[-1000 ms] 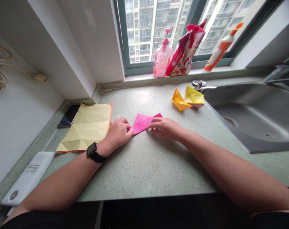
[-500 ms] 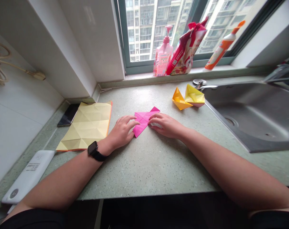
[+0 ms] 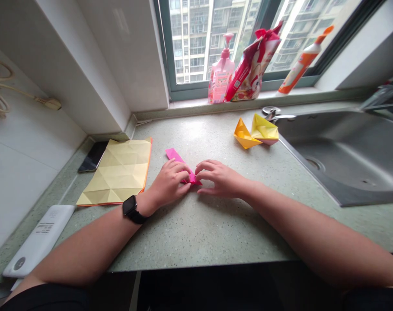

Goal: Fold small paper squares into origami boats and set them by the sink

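Observation:
A pink folded paper (image 3: pixel 174 154) lies slanted on the counter, its upper-left end showing beyond my left hand (image 3: pixel 172 179) and its near tip between both hands. My left hand, with a black watch on the wrist, covers the paper's middle; its thumb and fingers are bent and closed on the near edge. My right hand (image 3: pixel 217 178) is curved at the paper's right end. Its index fingertip is at the edge, while the thumb stays apart on the counter side. The part under my left fingers is hidden.
Creased yellow sheets (image 3: pixel 118 170) lie at left, beside a dark phone (image 3: pixel 93 156) and a white power bank (image 3: pixel 39 242). Orange (image 3: pixel 244 138) and yellow (image 3: pixel 264 129) folded paper boats stand at right, near the steel sink (image 3: pixel 345 151). A pink pump bottle (image 3: pixel 220 80) stands on the sill.
The pink paper has been turned and now shows as a narrower strip slanting the other way. Both hands have shifted slightly nearer, and the left now covers the paper's middle.

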The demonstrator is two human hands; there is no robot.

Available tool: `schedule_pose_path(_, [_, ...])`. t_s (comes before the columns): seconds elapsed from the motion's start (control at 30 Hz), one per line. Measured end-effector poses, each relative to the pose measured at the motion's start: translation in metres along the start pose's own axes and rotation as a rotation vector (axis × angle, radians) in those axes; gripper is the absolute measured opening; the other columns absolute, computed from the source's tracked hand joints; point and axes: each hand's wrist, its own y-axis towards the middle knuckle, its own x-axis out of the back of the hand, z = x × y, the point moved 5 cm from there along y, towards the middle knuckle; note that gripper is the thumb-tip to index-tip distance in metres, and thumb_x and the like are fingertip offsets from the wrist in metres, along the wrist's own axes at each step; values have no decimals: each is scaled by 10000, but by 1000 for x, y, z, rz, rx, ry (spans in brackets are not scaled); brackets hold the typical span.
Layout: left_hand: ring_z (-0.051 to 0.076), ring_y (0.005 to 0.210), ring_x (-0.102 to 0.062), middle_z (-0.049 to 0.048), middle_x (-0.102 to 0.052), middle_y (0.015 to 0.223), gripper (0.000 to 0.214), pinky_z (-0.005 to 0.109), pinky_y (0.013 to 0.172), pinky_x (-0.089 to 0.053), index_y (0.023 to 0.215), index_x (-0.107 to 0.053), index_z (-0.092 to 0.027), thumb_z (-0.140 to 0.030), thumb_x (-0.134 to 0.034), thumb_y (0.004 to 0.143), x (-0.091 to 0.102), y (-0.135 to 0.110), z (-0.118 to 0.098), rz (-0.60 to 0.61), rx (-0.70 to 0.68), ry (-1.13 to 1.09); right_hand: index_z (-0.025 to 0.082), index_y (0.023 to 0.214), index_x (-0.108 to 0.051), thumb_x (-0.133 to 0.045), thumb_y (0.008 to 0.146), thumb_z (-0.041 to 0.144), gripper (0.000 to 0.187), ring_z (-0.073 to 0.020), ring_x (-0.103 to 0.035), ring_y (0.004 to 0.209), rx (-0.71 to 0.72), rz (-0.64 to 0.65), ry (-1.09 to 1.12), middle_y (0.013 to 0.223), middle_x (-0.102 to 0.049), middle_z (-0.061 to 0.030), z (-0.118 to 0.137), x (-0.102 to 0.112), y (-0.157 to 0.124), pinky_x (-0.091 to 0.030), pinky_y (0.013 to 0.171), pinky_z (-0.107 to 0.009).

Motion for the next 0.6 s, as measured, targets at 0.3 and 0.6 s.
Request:
schedule_pose_path(0.3, [295,1325,-678,121,-739,1386,282,532,1158,-571,1308,-726,-210,-248,-722,1029,-4,-3,4,65,58,-103,276,985,-802,-729,999,247,80,-255,-677,1041,-152,-1,-83,1132,-755,-78,-25,8,-4,-538,933,-431])
schedule_pose_path(0.6, [261,1278,-729,87,-781,1371,241,476,1161,-585,1235,-806,-224,-224,-611,1092,-7,-3,-5,137,-20,-105,277,920,-808,-738,958,232,91,-257,-689,1040,-68,56,-36,1086,-764,-64,-25,17,-7,-531,1005,-462])
